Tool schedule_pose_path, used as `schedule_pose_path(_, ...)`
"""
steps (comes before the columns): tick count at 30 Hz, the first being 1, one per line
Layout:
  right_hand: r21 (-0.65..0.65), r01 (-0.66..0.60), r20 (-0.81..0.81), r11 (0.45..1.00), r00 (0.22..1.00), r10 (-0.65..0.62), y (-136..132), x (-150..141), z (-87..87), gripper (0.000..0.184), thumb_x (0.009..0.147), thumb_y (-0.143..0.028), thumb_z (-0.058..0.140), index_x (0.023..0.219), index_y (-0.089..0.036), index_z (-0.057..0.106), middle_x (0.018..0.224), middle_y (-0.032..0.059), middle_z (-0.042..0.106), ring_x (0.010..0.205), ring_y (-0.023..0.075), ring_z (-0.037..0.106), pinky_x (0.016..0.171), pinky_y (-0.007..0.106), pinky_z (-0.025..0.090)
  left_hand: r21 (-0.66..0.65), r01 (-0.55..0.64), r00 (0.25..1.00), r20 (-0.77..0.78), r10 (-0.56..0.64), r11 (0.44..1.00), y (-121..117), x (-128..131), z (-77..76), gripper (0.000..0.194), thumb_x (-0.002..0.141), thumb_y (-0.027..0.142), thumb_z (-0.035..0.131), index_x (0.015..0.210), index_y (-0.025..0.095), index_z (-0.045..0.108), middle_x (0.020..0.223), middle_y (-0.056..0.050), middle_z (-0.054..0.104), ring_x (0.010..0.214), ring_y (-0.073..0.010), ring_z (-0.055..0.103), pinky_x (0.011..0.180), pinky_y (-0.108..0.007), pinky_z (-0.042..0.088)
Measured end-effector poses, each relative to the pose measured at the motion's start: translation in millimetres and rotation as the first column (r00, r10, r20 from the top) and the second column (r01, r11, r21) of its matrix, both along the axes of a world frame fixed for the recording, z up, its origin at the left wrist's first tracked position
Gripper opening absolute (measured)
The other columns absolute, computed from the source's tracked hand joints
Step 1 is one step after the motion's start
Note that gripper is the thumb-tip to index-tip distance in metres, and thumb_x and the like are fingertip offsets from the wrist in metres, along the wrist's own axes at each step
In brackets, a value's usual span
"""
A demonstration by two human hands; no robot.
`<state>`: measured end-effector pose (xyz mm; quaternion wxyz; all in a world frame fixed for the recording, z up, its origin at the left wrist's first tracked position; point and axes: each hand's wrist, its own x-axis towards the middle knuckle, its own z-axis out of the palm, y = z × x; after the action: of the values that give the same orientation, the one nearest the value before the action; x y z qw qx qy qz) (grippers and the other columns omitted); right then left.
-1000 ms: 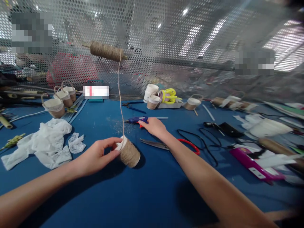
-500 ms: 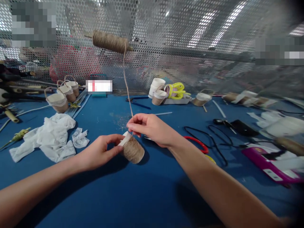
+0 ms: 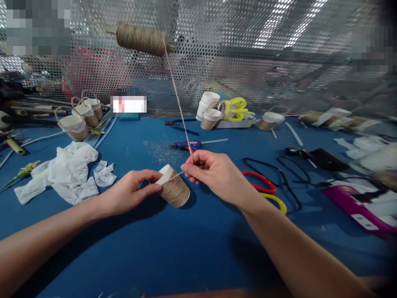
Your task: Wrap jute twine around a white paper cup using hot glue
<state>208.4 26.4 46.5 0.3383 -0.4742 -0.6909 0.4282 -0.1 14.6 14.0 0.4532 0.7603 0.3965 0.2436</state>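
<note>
My left hand [image 3: 132, 191] grips the rim of a small paper cup [image 3: 175, 191], fingers outside and at its mouth. The cup lies tilted on the blue table, its mouth toward the upper left, its side wrapped in brown twine. My right hand [image 3: 214, 174] pinches the jute twine [image 3: 177, 97] just right of the cup. From the pinch, the strand runs taut up to a twine spool [image 3: 141, 39] on a rod before the perforated metal screen. A short stretch also goes from the fingers to the cup near its rim. Behind my right hand lies a blue hot glue gun [image 3: 187, 145].
Twine-covered cups with handles [image 3: 73, 127] stand back left, near white lace fabric [image 3: 66, 169]. Pliers [image 3: 182, 126], white cups [image 3: 207, 103] and a yellow coil [image 3: 234, 109] sit behind. Scissors with red and yellow handles [image 3: 274, 200], black cord and a purple box [image 3: 353, 207] lie right.
My right hand has moved right, away from the cup rim, drawing the twine with it. More of the cup's rim and the glue gun now show. The view has shifted slightly.
</note>
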Motion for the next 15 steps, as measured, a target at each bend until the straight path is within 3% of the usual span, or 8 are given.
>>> schedule_pose_path(5, 0.032, 0.036, 0.017, 0.999, 0.999, -0.036, 1.0, -1.0, -3.0, 0.02, 0.074, -0.034, 0.062, 0.068, -0.016, 0.056, 0.059, -0.0025, 0.055, 0.051, 0.0076, 0.051, 0.05, 0.022, 0.042, 0.003, 0.006, 1.0, 0.005, -0.006, 1.0, 0.8, -0.9, -1.3, 0.021, 0.085, 0.028, 0.049, 0.092, 0.014, 0.063, 0.089, -0.004, 0.067, 0.082, -0.0174, 0.059, 0.075, -0.027, 0.045)
schedule_pose_path(15, 0.051, 0.039, 0.009, 0.998, 0.999, -0.04, 0.6, -4.0, -6.3, 0.014, 0.077, -0.027, 0.058, 0.069, -0.016, 0.055, 0.06, -0.0032, 0.054, 0.052, 0.0073, 0.05, 0.051, 0.022, 0.042, -0.037, 0.042, 0.998, 0.05, -0.04, 0.998, 1.1, -1.0, -1.1, 0.017, 0.082, 0.023, 0.05, 0.086, 0.012, 0.063, 0.083, -0.004, 0.063, 0.077, -0.0151, 0.056, 0.074, -0.026, 0.044)
